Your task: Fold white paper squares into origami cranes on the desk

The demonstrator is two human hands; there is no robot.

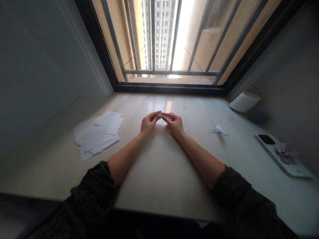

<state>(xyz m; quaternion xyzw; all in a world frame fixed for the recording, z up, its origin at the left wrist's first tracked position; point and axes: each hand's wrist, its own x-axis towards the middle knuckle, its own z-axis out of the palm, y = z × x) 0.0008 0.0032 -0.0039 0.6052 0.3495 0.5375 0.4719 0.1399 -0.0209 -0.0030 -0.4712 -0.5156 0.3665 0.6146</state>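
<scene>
Paper piece: a small pale paper piece is held just above the surface, in line with the middle of the window. It is too small and too backlit to make out its shape.
Left hand: the left hand is curled, fingertips pinched on the left end of the paper piece, wrist low over the surface.
Right hand: the right hand is pinched on the right end of the paper piece, its fingertips meeting the left hand's.
Sheets: a loose, fanned pile of white sheets lies well to the left of the paper piece, flat on the surface.
Folded paper: a small folded paper sits to the right of the paper piece, apart from both hands.
Roll: a white roll lies farther right of the paper piece, against the wall.
Tray: a white tray sits far right of the paper piece and nearer the person, with a dark phone on it.
Risk, slip: only fingertips hold the paper piece, so it could likely slide out or twist if either pinch loosens.
Risk, glare: bright light from the window falls behind the paper piece and probably hides its edges, so a press could land off line.
Risk, tear: both hands grip close together, and pulling apart may rip so small a piece.
</scene>
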